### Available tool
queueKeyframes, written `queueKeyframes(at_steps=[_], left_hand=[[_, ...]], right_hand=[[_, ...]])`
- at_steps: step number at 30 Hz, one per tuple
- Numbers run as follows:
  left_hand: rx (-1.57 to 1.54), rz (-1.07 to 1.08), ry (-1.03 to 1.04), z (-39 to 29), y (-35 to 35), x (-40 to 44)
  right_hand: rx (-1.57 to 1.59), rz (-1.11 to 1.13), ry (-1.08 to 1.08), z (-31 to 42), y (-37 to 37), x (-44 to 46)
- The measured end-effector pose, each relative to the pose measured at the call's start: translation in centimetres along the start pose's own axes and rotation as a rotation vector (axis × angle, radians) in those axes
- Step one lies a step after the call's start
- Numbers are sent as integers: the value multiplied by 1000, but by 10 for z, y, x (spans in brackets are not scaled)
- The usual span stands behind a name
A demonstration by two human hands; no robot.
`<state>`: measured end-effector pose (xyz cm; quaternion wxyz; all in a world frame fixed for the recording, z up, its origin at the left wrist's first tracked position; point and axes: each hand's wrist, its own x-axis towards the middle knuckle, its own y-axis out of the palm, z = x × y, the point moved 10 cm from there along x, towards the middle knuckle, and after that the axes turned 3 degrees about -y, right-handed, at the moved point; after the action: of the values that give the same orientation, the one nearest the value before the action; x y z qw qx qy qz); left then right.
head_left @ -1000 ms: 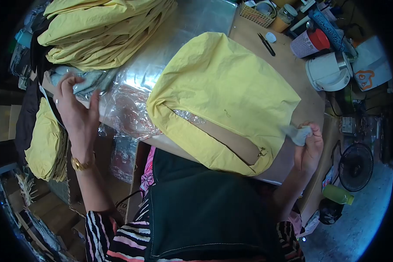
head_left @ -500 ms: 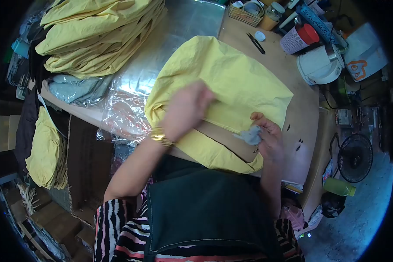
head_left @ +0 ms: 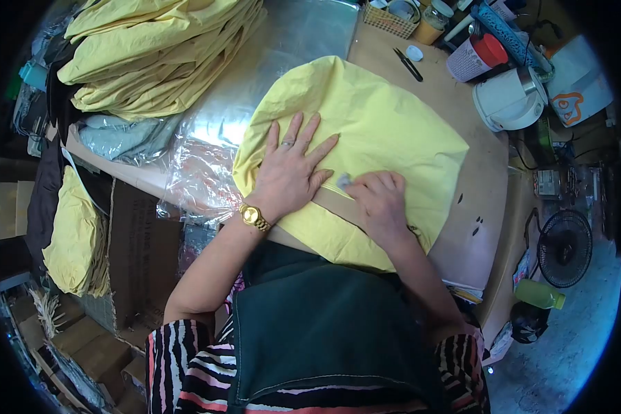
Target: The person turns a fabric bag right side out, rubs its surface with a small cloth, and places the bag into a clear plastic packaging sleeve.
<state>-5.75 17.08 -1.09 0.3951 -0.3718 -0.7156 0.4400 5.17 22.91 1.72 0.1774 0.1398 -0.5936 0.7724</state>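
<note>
A yellow fabric bag [head_left: 386, 124] lies flat before me, its long strap part curving along the near side. My left hand [head_left: 288, 165] rests on the bag's left part, fingers spread and palm down, with a gold watch on the wrist. Close to its right, my right hand [head_left: 379, 200] pinches a small pale grey cloth [head_left: 343, 181] against the yellow fabric, just above the strap opening. Most of the cloth is hidden under the fingers.
A tall yellow fabric pile [head_left: 159, 55] stands at the back left beside clear plastic sheets [head_left: 290, 34]. Black tweezers [head_left: 408, 64], a red-rimmed cup [head_left: 472, 61], and a white kettle [head_left: 509, 100] are at the back right. A fan [head_left: 564, 248] stands far right.
My left hand has come from the plastic at the left onto the bag and now lies flat. My right hand has brought the grey cloth leftward from the bag's right edge onto the fabric.
</note>
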Motion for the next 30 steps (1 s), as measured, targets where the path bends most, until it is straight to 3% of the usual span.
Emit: queueKeyframes(at_steps=[13, 30], left_hand=[[27, 24, -32, -2, 8, -3], [34, 23, -26, -1, 9, -4]], right_hand=[[98, 84, -125, -3, 12, -4], [146, 115, -44, -5, 11, 0]])
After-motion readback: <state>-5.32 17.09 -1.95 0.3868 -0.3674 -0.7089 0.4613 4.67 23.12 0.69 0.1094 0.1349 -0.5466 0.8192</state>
